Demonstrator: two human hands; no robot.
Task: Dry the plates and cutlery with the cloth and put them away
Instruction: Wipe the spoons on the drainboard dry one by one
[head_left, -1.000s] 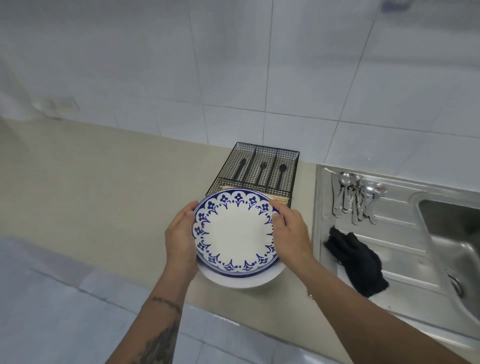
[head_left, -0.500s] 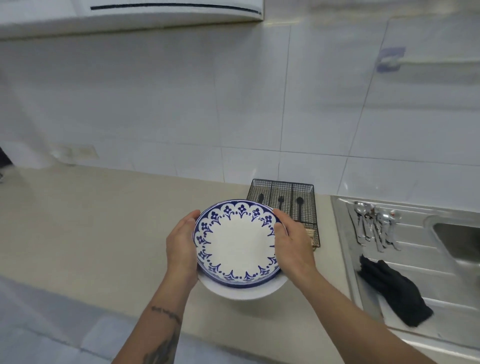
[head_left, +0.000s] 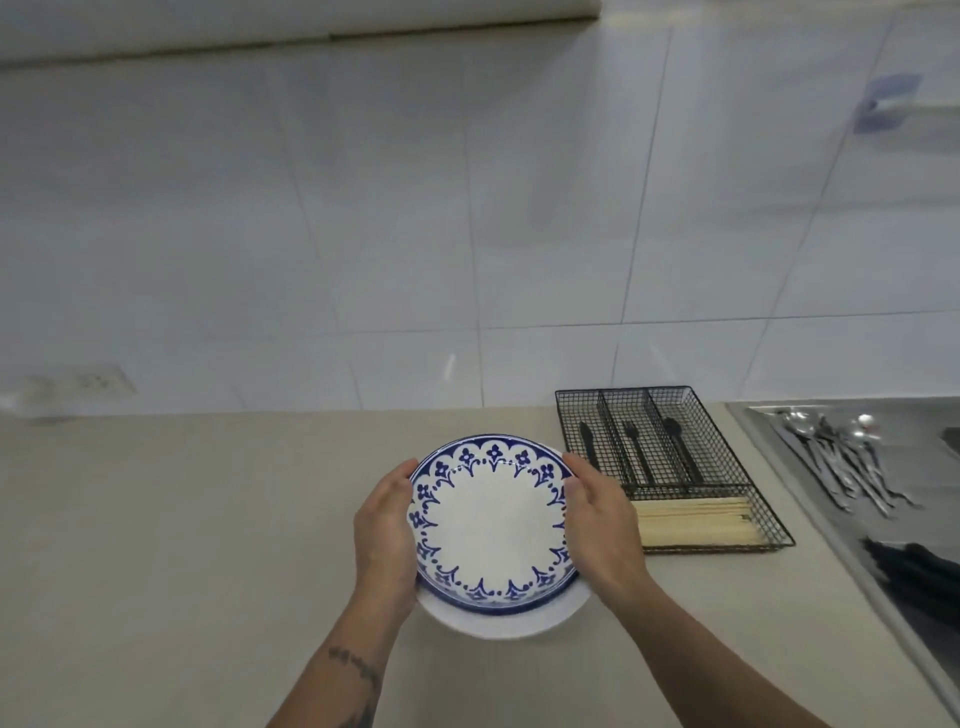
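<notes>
I hold a stack of two plates above the tabletop, between both hands. My left hand (head_left: 384, 530) curls round the left rim of the blue-patterned plate (head_left: 493, 525), thumb on top of the rim, the other fingers hidden under it. My right hand (head_left: 602, 525) curls round the right rim the same way, thumb lying on the patterned border. So each grip is closed on the stack, one at either side. Under the patterned plate sits a plain white plate (head_left: 509, 621), wider, its rim showing along the near edge; I cannot tell whether my fingers reach it or only the upper plate.

Just right of my right hand, on the tabletop near its right edge, stands a black wire cutlery tray (head_left: 737, 467). Its three far compartments each hold one black piece: a knife (head_left: 587, 441), a fork (head_left: 635, 447) and a spoon (head_left: 678, 441). Its near compartment holds a bundle of pale chopsticks (head_left: 696, 522); too many to count.

Beyond the tabletop's right edge is the steel draining board (head_left: 779, 457), with a heap of metal cutlery (head_left: 841, 462) lying on it, blurred, so I give no count. Nearer on the same board lies the dark cloth (head_left: 914, 571), partly cut off by the picture's edge. White wall tiles (head_left: 467, 208) rise behind the tabletop's far edge.
</notes>
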